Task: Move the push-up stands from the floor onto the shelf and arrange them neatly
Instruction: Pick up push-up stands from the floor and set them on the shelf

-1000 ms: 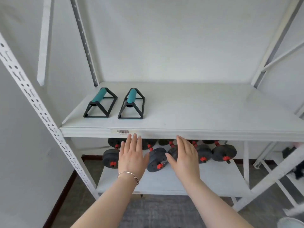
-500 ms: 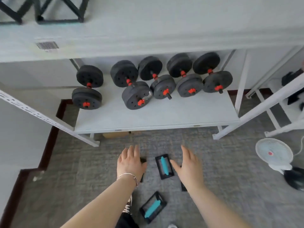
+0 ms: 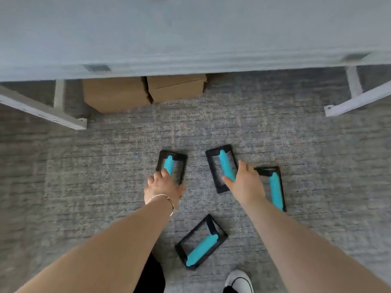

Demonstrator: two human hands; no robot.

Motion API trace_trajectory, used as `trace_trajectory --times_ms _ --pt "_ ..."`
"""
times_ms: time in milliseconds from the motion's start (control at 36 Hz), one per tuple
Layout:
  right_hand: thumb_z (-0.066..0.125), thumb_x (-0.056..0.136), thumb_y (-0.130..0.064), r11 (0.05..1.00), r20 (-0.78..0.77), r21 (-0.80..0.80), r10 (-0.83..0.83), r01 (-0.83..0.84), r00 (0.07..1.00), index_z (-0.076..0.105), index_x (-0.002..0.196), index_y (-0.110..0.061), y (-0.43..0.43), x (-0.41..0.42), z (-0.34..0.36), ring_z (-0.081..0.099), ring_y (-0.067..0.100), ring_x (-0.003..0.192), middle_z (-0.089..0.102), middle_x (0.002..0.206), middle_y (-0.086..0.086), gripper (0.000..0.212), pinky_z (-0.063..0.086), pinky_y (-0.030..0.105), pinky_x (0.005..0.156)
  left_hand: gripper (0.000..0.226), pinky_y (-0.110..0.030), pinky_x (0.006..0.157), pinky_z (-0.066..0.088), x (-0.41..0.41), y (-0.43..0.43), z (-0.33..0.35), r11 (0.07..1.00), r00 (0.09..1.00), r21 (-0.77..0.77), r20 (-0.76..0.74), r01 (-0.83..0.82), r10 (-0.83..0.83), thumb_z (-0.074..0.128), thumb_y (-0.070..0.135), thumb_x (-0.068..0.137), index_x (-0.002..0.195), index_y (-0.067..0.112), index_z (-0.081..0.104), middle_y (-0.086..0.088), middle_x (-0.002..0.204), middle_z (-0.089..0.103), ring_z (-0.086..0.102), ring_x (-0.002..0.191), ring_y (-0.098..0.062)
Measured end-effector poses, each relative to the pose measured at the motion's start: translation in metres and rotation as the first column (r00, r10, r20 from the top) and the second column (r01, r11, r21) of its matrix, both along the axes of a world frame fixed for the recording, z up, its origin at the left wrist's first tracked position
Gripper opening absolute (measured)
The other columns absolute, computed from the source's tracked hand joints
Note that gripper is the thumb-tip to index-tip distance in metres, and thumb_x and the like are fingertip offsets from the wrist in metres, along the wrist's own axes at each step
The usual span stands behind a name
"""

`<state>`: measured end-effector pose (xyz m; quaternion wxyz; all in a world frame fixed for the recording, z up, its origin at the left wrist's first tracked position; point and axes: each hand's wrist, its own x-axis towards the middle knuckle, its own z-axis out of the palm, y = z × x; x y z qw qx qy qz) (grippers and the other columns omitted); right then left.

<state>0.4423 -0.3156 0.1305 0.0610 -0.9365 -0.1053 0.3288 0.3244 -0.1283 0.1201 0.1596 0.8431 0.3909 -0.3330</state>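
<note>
Several black push-up stands with teal handles lie on the grey carpet. My left hand [image 3: 163, 187] is down on the left stand [image 3: 171, 163], fingers curled over the near end of its handle. My right hand [image 3: 243, 182] reaches the middle stand [image 3: 222, 163], thumb and fingers apart on either side of its handle's near end. A third stand [image 3: 275, 187] lies just right of my right wrist, partly hidden by it. A fourth stand [image 3: 201, 244] lies at an angle between my forearms, nearer to me. All the stands rest on the floor.
The lowest shelf board [image 3: 190, 39] spans the top of the view. Two cardboard boxes [image 3: 116, 94] [image 3: 175, 87] sit under it. White frame feet [image 3: 63, 121] [image 3: 349, 104] stand left and right. My shoe [image 3: 239, 280] is at the bottom edge.
My view dropped from the shelf with two stands on it down to the floor. Both hands went down to the stands and now touch the handles of the left and middle ones.
</note>
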Motion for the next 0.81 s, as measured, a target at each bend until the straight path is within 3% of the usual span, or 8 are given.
trace_trajectory --times_ms 111,250,361,444,528,639,722,806 --pt "0.066 0.082 -0.055 0.995 -0.056 0.032 -0.095 0.096 0.994 0.029 0.144 -0.004 0.007 0.001 -0.069 0.044 0.037 0.125 0.044 0.137 0.02 0.088 0.041 0.043 0.101 0.086 -0.046 0.103 0.039 -0.003 0.012 -0.069 1.0 1.0 -0.015 -0.009 -0.015 0.015 0.056 0.06 0.084 0.145 0.009 0.022 -0.013 0.14 0.041 0.036 0.13 -0.033" --pt "0.072 0.079 -0.052 0.98 -0.107 0.077 -0.174 0.182 0.979 0.022 0.149 -0.004 0.007 -0.001 -0.128 0.045 0.037 0.128 0.043 0.142 0.021 0.099 0.041 0.041 0.102 0.091 -0.043 0.103 0.039 -0.007 0.017 -0.126 0.985 0.985 -0.066 0.052 -0.162 0.165 0.065 0.054 0.081 0.145 0.007 0.02 -0.014 0.141 0.041 0.042 0.128 -0.032" --pt "0.078 0.078 -0.042 0.964 -0.066 0.092 -0.245 0.25 0.967 0.031 0.144 -0.005 0.003 -0.002 -0.156 0.054 0.038 0.116 0.057 0.126 0.02 0.089 0.046 0.039 0.091 0.091 -0.045 0.1 0.043 -0.011 0.019 -0.151 0.958 0.956 -0.107 0.1 -0.264 0.275 0.069 0.044 0.082 0.147 0.01 0.016 -0.013 0.141 0.042 0.048 0.124 -0.034" --pt "0.079 0.079 -0.028 0.961 -0.031 0.092 -0.258 0.26 0.966 0.041 0.131 -0.006 0.0 0.0 -0.17 0.061 0.038 0.102 0.064 0.112 0.02 0.068 0.047 0.037 0.078 0.071 -0.045 0.091 0.048 -0.017 0.022 -0.16 0.954 0.948 -0.096 0.126 -0.283 0.294 0.068 0.032 0.086 0.138 0.011 0.026 -0.014 0.127 0.054 0.057 0.111 -0.034" --pt "0.077 0.079 -0.02 0.95 -0.024 0.123 -0.285 0.286 0.958 0.047 0.119 -0.008 -0.007 0.001 -0.176 0.061 0.034 0.085 0.066 0.103 0.018 0.052 0.044 0.032 0.067 0.049 -0.044 0.08 0.053 -0.02 0.022 -0.159 0.964 0.953 -0.091 0.157 -0.249 0.261 0.066 0.028 0.087 0.12 0.011 0.035 -0.012 0.105 0.062 0.062 0.093 -0.033" --pt "0.076 0.077 -0.023 0.927 -0.038 0.229 -0.297 0.297 0.954 0.048 0.1 -0.014 -0.013 -0.006 -0.157 0.053 0.02 0.065 0.061 0.087 0.009 0.038 0.033 0.026 0.05 0.051 -0.037 0.068 0.05 -0.021 0.016 -0.135 0.977 0.959 -0.127 0.204 -0.172 0.196 0.065 0.032 0.086 0.122 0.01 0.037 -0.006 0.09 0.059 0.057 0.077 -0.026" --pt "0.076 0.076 -0.029 0.899 -0.035 0.292 -0.332 0.328 0.943 0.046 0.093 -0.019 -0.015 -0.017 -0.117 0.052 0.011 0.058 0.057 0.075 0.001 0.036 0.03 0.024 0.045 0.049 -0.035 0.06 0.047 -0.02 0.007 -0.096 0.981 0.95 -0.154 0.268 -0.119 0.157 0.062 0.033 0.086 0.121 0.009 0.037 -0.003 0.082 0.054 0.058 0.072 -0.025" --pt "0.075 0.076 -0.037 0.873 -0.038 0.333 -0.366 0.357 0.93 0.049 0.091 -0.02 -0.02 -0.029 -0.056 0.053 0.007 0.055 0.055 0.068 -0.005 0.034 0.033 0.023 0.043 0.044 -0.042 0.063 0.055 -0.017 -0.007 -0.038 0.987 0.939 -0.145 0.323 -0.071 0.115 0.057 0.038 0.087 0.115 0.011 0.036 -0.007 0.083 0.059 0.061 0.071 -0.028"
